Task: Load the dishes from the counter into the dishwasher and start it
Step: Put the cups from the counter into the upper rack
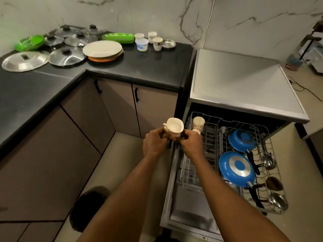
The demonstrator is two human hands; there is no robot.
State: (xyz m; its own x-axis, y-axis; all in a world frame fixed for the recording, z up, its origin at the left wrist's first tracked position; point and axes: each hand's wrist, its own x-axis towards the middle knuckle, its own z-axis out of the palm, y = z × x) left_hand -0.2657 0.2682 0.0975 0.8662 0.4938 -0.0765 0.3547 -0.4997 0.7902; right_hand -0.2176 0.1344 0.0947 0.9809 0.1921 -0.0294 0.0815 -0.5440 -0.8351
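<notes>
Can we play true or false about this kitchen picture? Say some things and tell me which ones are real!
1. Both hands hold one white cup. True: the left hand and right hand grip the white cup together.
2. The dishwasher rack is empty. False: the rack already holds blue pans, a patterned cup and ladles.
3. A stack of plates sits on the black counter. True: the plates rest on the counter.
4. The dishwasher door is closed. False: the door is down and the rack is pulled out.
5. The trays on the counter are red. False: the trays are green.
</notes>
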